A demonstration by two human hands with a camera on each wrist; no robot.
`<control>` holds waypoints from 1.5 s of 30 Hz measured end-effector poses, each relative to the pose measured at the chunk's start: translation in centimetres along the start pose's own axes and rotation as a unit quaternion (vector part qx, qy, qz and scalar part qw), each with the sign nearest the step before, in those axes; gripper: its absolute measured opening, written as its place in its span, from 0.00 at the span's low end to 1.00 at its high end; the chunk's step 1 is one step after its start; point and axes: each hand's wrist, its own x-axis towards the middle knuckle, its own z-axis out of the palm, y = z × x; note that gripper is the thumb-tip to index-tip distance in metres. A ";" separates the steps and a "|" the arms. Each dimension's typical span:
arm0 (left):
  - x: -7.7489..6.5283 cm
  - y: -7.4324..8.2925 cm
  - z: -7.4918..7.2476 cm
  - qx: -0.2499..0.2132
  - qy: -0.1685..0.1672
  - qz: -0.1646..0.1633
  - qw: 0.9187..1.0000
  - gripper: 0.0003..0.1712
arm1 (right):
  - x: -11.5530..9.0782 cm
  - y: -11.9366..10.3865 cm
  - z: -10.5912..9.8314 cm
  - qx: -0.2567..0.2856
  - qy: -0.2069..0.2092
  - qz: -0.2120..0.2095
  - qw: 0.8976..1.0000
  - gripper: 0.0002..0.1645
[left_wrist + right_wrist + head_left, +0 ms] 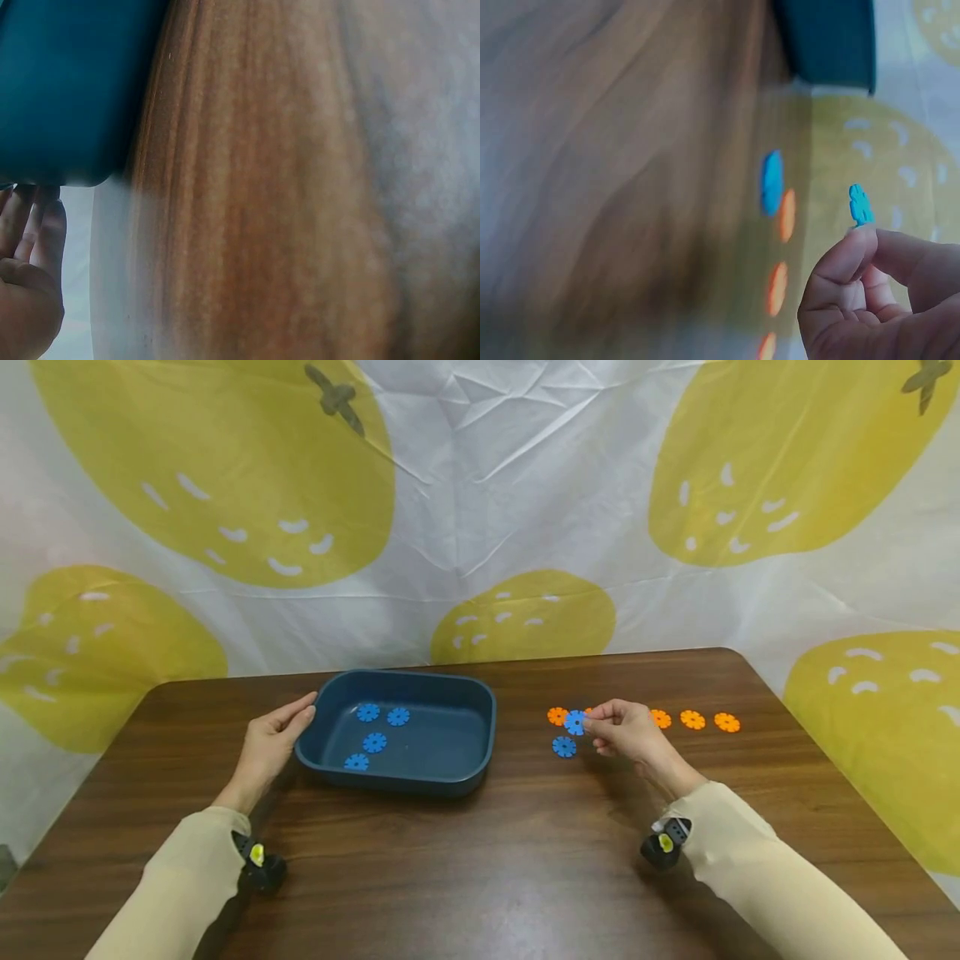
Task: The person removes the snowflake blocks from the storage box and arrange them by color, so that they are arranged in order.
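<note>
My right hand (pixel 626 732) pinches a blue notched disc (pixel 575 722) between thumb and forefinger, above the table. In the right wrist view the pinched disc (pixel 860 205) is seen almost edge-on, sticking up from the fingertips. Just below it in the head view, another blue disc (pixel 564 747) lies flat on the table, beside a row of orange discs (pixel 692 720) partly hidden by the hand. My left hand (pixel 272 739) touches the left end of a dark blue rectangular basin (pixel 420 780), its fingers fairly straight. Several blue discs (pixel 375 742) lie inside the basin, towards its left side.
The basin stands on a brown wooden table (pixel 480 877), left of the disc row. A white curtain (pixel 510 510) with yellow fruit prints hangs behind the table's far edge. Each wrist carries a small black strapped camera (pixel 663 845).
</note>
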 end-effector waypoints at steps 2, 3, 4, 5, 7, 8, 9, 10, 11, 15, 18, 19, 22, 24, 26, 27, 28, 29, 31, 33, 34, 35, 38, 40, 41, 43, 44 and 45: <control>0.0 0.1 0.0 0.002 0.001 0.001 1.000 0.29 | -0.1 0.7 -0.8 -0.017 0.001 0.009 1.000 0.11; 0.0 0.0 0.0 0.004 0.001 0.000 1.000 0.29 | -0.1 1.0 -1.1 -0.025 0.000 0.014 1.000 0.11; 0.0 0.0 0.0 0.006 0.001 0.000 1.000 0.29 | -0.1 1.2 -1.3 -0.032 -0.001 0.019 0.999 0.10; 0.0 0.0 0.0 0.007 0.002 0.000 1.000 0.29 | -0.1 1.5 -1.5 -0.037 -0.002 0.023 0.999 0.10; 0.0 -0.1 0.0 0.009 0.002 0.000 1.000 0.29 | -0.1 1.9 -1.7 -0.044 -0.003 0.029 0.999 0.09; 0.0 -0.1 0.0 0.009 0.002 0.000 1.000 0.29 | -0.1 2.0 -1.8 -0.048 -0.004 0.031 0.998 0.09; 0.0 -0.2 0.0 0.010 0.002 0.001 1.000 0.29 | -0.1 2.2 -1.9 -0.050 -0.004 0.032 0.998 0.09; 0.0 -0.2 0.0 0.008 0.003 0.001 1.000 0.29 | 0.0 2.3 -2.0 -0.056 -0.004 0.031 0.998 0.09; 0.0 -0.2 0.0 0.008 0.004 0.002 1.000 0.29 | 0.0 2.4 -2.0 -0.061 -0.003 0.032 0.998 0.09; 0.1 -0.2 0.1 0.006 0.003 0.002 1.000 0.29 | 0.0 2.8 -2.2 -0.083 0.000 0.033 0.996 0.10; 0.1 -0.2 0.1 0.003 0.004 0.004 1.000 0.29 | 0.1 3.0 -2.2 -0.094 0.002 0.032 0.995 0.10; 0.1 -0.1 0.1 0.002 0.006 0.005 1.000 0.29 | 0.1 3.0 -2.2 -0.096 0.003 0.030 0.995 0.10; 0.1 -0.1 0.2 -0.001 0.010 0.009 1.000 0.28 | 0.0 3.0 -2.2 -0.102 0.006 0.029 0.994 0.10; 0.1 -0.1 0.2 -0.002 0.012 0.010 1.000 0.28 | 0.0 3.0 -2.1 -0.108 0.011 0.026 0.994 0.09; 0.0 -0.1 0.1 -0.001 0.011 0.012 1.000 0.28 | -0.1 3.0 -2.0 -0.114 0.017 0.021 0.993 0.09; 0.0 -0.1 0.1 0.000 0.010 0.012 1.000 0.29 | -0.2 3.0 -2.0 -0.116 0.020 0.018 0.993 0.08; 0.0 -0.1 0.1 0.000 0.009 0.010 1.000 0.29 | -0.2 3.0 -1.9 -0.119 0.023 0.015 0.993 0.08; -0.1 -0.1 0.1 0.001 0.007 0.009 1.000 0.29 | -0.3 3.0 -1.9 -0.118 0.025 0.006 0.993 0.07; -0.1 -0.1 0.1 0.004 0.004 0.005 1.000 0.29 | -0.3 3.0 -1.8 -0.123 0.029 0.001 0.992 0.07; -0.1 -0.1 0.0 0.006 0.003 0.001 1.000 0.30 | -0.3 3.1 -1.8 -0.135 0.033 -0.005 0.990 0.07; -0.1 -0.1 0.1 0.007 0.002 -0.001 1.000 0.30 | -0.3 3.1 -1.9 -0.144 0.036 -0.006 0.989 0.07; -0.1 -0.1 0.0 0.007 0.001 -0.001 1.000 0.30 | -0.3 3.1 -1.9 -0.155 0.038 -0.006 0.987 0.07; 0.0 -0.1 0.1 0.004 0.002 -0.001 1.000 0.30 | -0.3 3.1 -2.0 -0.193 0.043 -0.003 0.980 0.09; 0.0 -0.1 0.1 0.003 0.004 0.002 1.000 0.29 | -0.3 3.0 -2.1 -0.215 0.045 0.000 0.976 0.09; 0.0 -0.1 0.1 0.003 0.005 0.003 1.000 0.29 | -0.2 3.0 -2.1 -0.223 0.045 0.000 0.974 0.10; 0.0 -0.2 0.1 0.003 0.007 0.005 1.000 0.29 | -0.2 3.0 -2.2 -0.235 0.043 0.000 0.971 0.10; 0.0 -0.2 0.1 0.002 0.008 0.007 1.000 0.29 | -0.1 3.1 -2.3 -0.241 0.042 -0.001 0.970 0.10; 0.0 -0.2 0.2 0.002 0.009 0.008 1.000 0.29 | -0.1 3.1 -2.3 -0.246 0.042 -0.002 0.968 0.10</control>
